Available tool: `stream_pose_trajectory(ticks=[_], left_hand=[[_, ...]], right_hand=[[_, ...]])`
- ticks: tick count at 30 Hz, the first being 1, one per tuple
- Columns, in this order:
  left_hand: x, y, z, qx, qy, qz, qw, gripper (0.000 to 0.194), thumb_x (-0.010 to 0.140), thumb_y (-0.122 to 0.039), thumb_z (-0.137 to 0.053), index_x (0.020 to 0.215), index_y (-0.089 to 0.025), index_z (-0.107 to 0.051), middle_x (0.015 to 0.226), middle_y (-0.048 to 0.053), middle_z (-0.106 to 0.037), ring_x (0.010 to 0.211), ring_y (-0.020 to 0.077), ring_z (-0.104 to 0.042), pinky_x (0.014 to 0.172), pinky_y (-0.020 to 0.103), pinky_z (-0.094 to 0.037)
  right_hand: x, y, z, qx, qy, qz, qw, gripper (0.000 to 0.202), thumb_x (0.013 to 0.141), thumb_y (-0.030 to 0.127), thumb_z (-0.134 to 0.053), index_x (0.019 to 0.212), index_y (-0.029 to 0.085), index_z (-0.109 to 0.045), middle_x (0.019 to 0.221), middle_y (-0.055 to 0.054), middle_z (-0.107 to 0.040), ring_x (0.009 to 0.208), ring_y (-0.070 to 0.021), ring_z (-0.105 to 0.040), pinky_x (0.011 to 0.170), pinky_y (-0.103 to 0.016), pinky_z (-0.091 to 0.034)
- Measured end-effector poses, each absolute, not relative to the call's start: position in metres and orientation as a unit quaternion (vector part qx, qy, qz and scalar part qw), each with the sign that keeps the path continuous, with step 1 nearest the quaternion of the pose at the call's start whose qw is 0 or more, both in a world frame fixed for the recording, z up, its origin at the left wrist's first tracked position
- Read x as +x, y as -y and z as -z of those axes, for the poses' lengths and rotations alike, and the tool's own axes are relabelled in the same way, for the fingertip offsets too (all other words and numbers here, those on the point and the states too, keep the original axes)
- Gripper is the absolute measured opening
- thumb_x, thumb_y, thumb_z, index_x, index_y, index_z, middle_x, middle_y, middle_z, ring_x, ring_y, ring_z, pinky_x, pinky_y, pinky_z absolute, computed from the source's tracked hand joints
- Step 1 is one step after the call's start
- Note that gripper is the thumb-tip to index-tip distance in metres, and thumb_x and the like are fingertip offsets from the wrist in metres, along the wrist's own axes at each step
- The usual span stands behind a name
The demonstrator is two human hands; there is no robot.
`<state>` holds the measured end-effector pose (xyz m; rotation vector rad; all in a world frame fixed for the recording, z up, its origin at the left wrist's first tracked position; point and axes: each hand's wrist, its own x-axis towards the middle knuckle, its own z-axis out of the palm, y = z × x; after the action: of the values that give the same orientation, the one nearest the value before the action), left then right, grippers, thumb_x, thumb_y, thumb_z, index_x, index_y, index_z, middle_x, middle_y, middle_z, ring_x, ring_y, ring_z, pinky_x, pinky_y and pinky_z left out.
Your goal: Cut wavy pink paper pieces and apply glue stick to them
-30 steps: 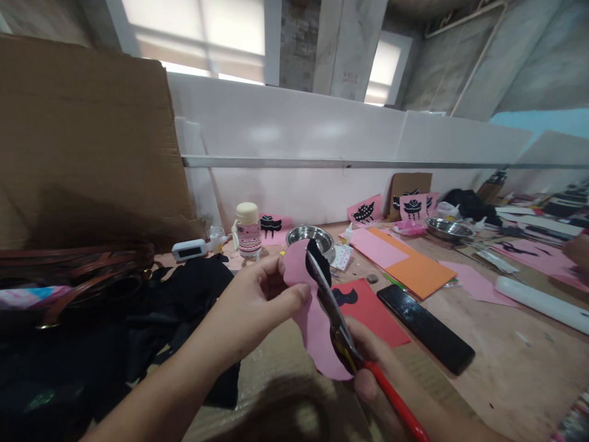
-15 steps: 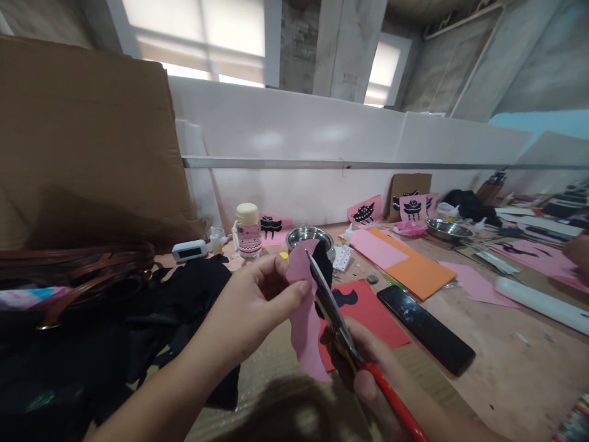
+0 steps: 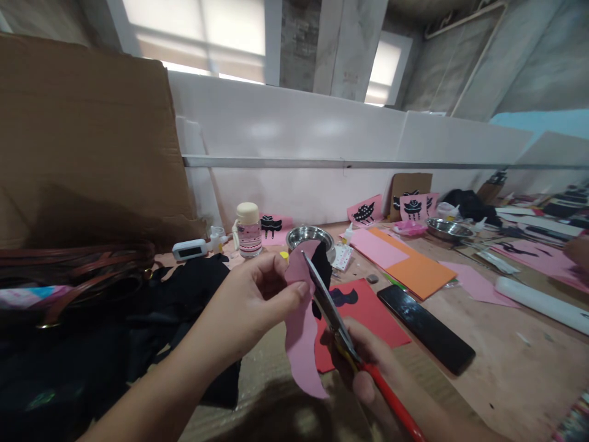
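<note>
My left hand (image 3: 264,294) pinches a wavy-edged piece of pink paper (image 3: 302,350) between thumb and fingers. A black piece (image 3: 323,264) shows along the paper's right side, partly behind the blades. In my right hand (image 3: 363,362) are scissors (image 3: 327,301) with red handles, gripped with the fingers in the loops. Their blades point up and left, lying across the upper part of the pink paper by my left thumb. Below, a red sheet (image 3: 368,325) lies on the table with a dark curvy cutout (image 3: 345,297) on it.
A black phone (image 3: 426,328) lies right of the red sheet, near orange paper (image 3: 421,270). Behind my hands stand a metal bowl (image 3: 310,235) and a cream-lidded bottle (image 3: 249,230). Black cloth (image 3: 184,301) and a brown-strapped bag (image 3: 69,270) fill the left. Another person's hand (image 3: 577,253) shows far right.
The pink paper's lower end has swung down and slightly left. The scissor blades have shifted a little left across the paper; both hands keep their grip.
</note>
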<state>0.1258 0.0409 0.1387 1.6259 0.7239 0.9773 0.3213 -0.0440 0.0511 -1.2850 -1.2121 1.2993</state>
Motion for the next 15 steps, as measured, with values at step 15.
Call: stream_pose_trajectory(ticks=[15], left_hand=[[0.117,-0.044,-0.135,0.704,-0.331,-0.371,0.507,0.024,0.086,-0.039,-0.073,0.080,-0.018,-0.062,0.076,-0.001,-0.063,0.068,0.0140,-0.056,0.064,0.025,-0.045]], right_hand=[[0.318,0.048,-0.070,-0.511,0.434,-0.588,0.452,0.035,0.080,0.058,-0.075,0.081,0.023,-0.071,0.074,-0.003,-0.066,0.072,-0.0222,-0.061,0.070,-0.033,-0.054]])
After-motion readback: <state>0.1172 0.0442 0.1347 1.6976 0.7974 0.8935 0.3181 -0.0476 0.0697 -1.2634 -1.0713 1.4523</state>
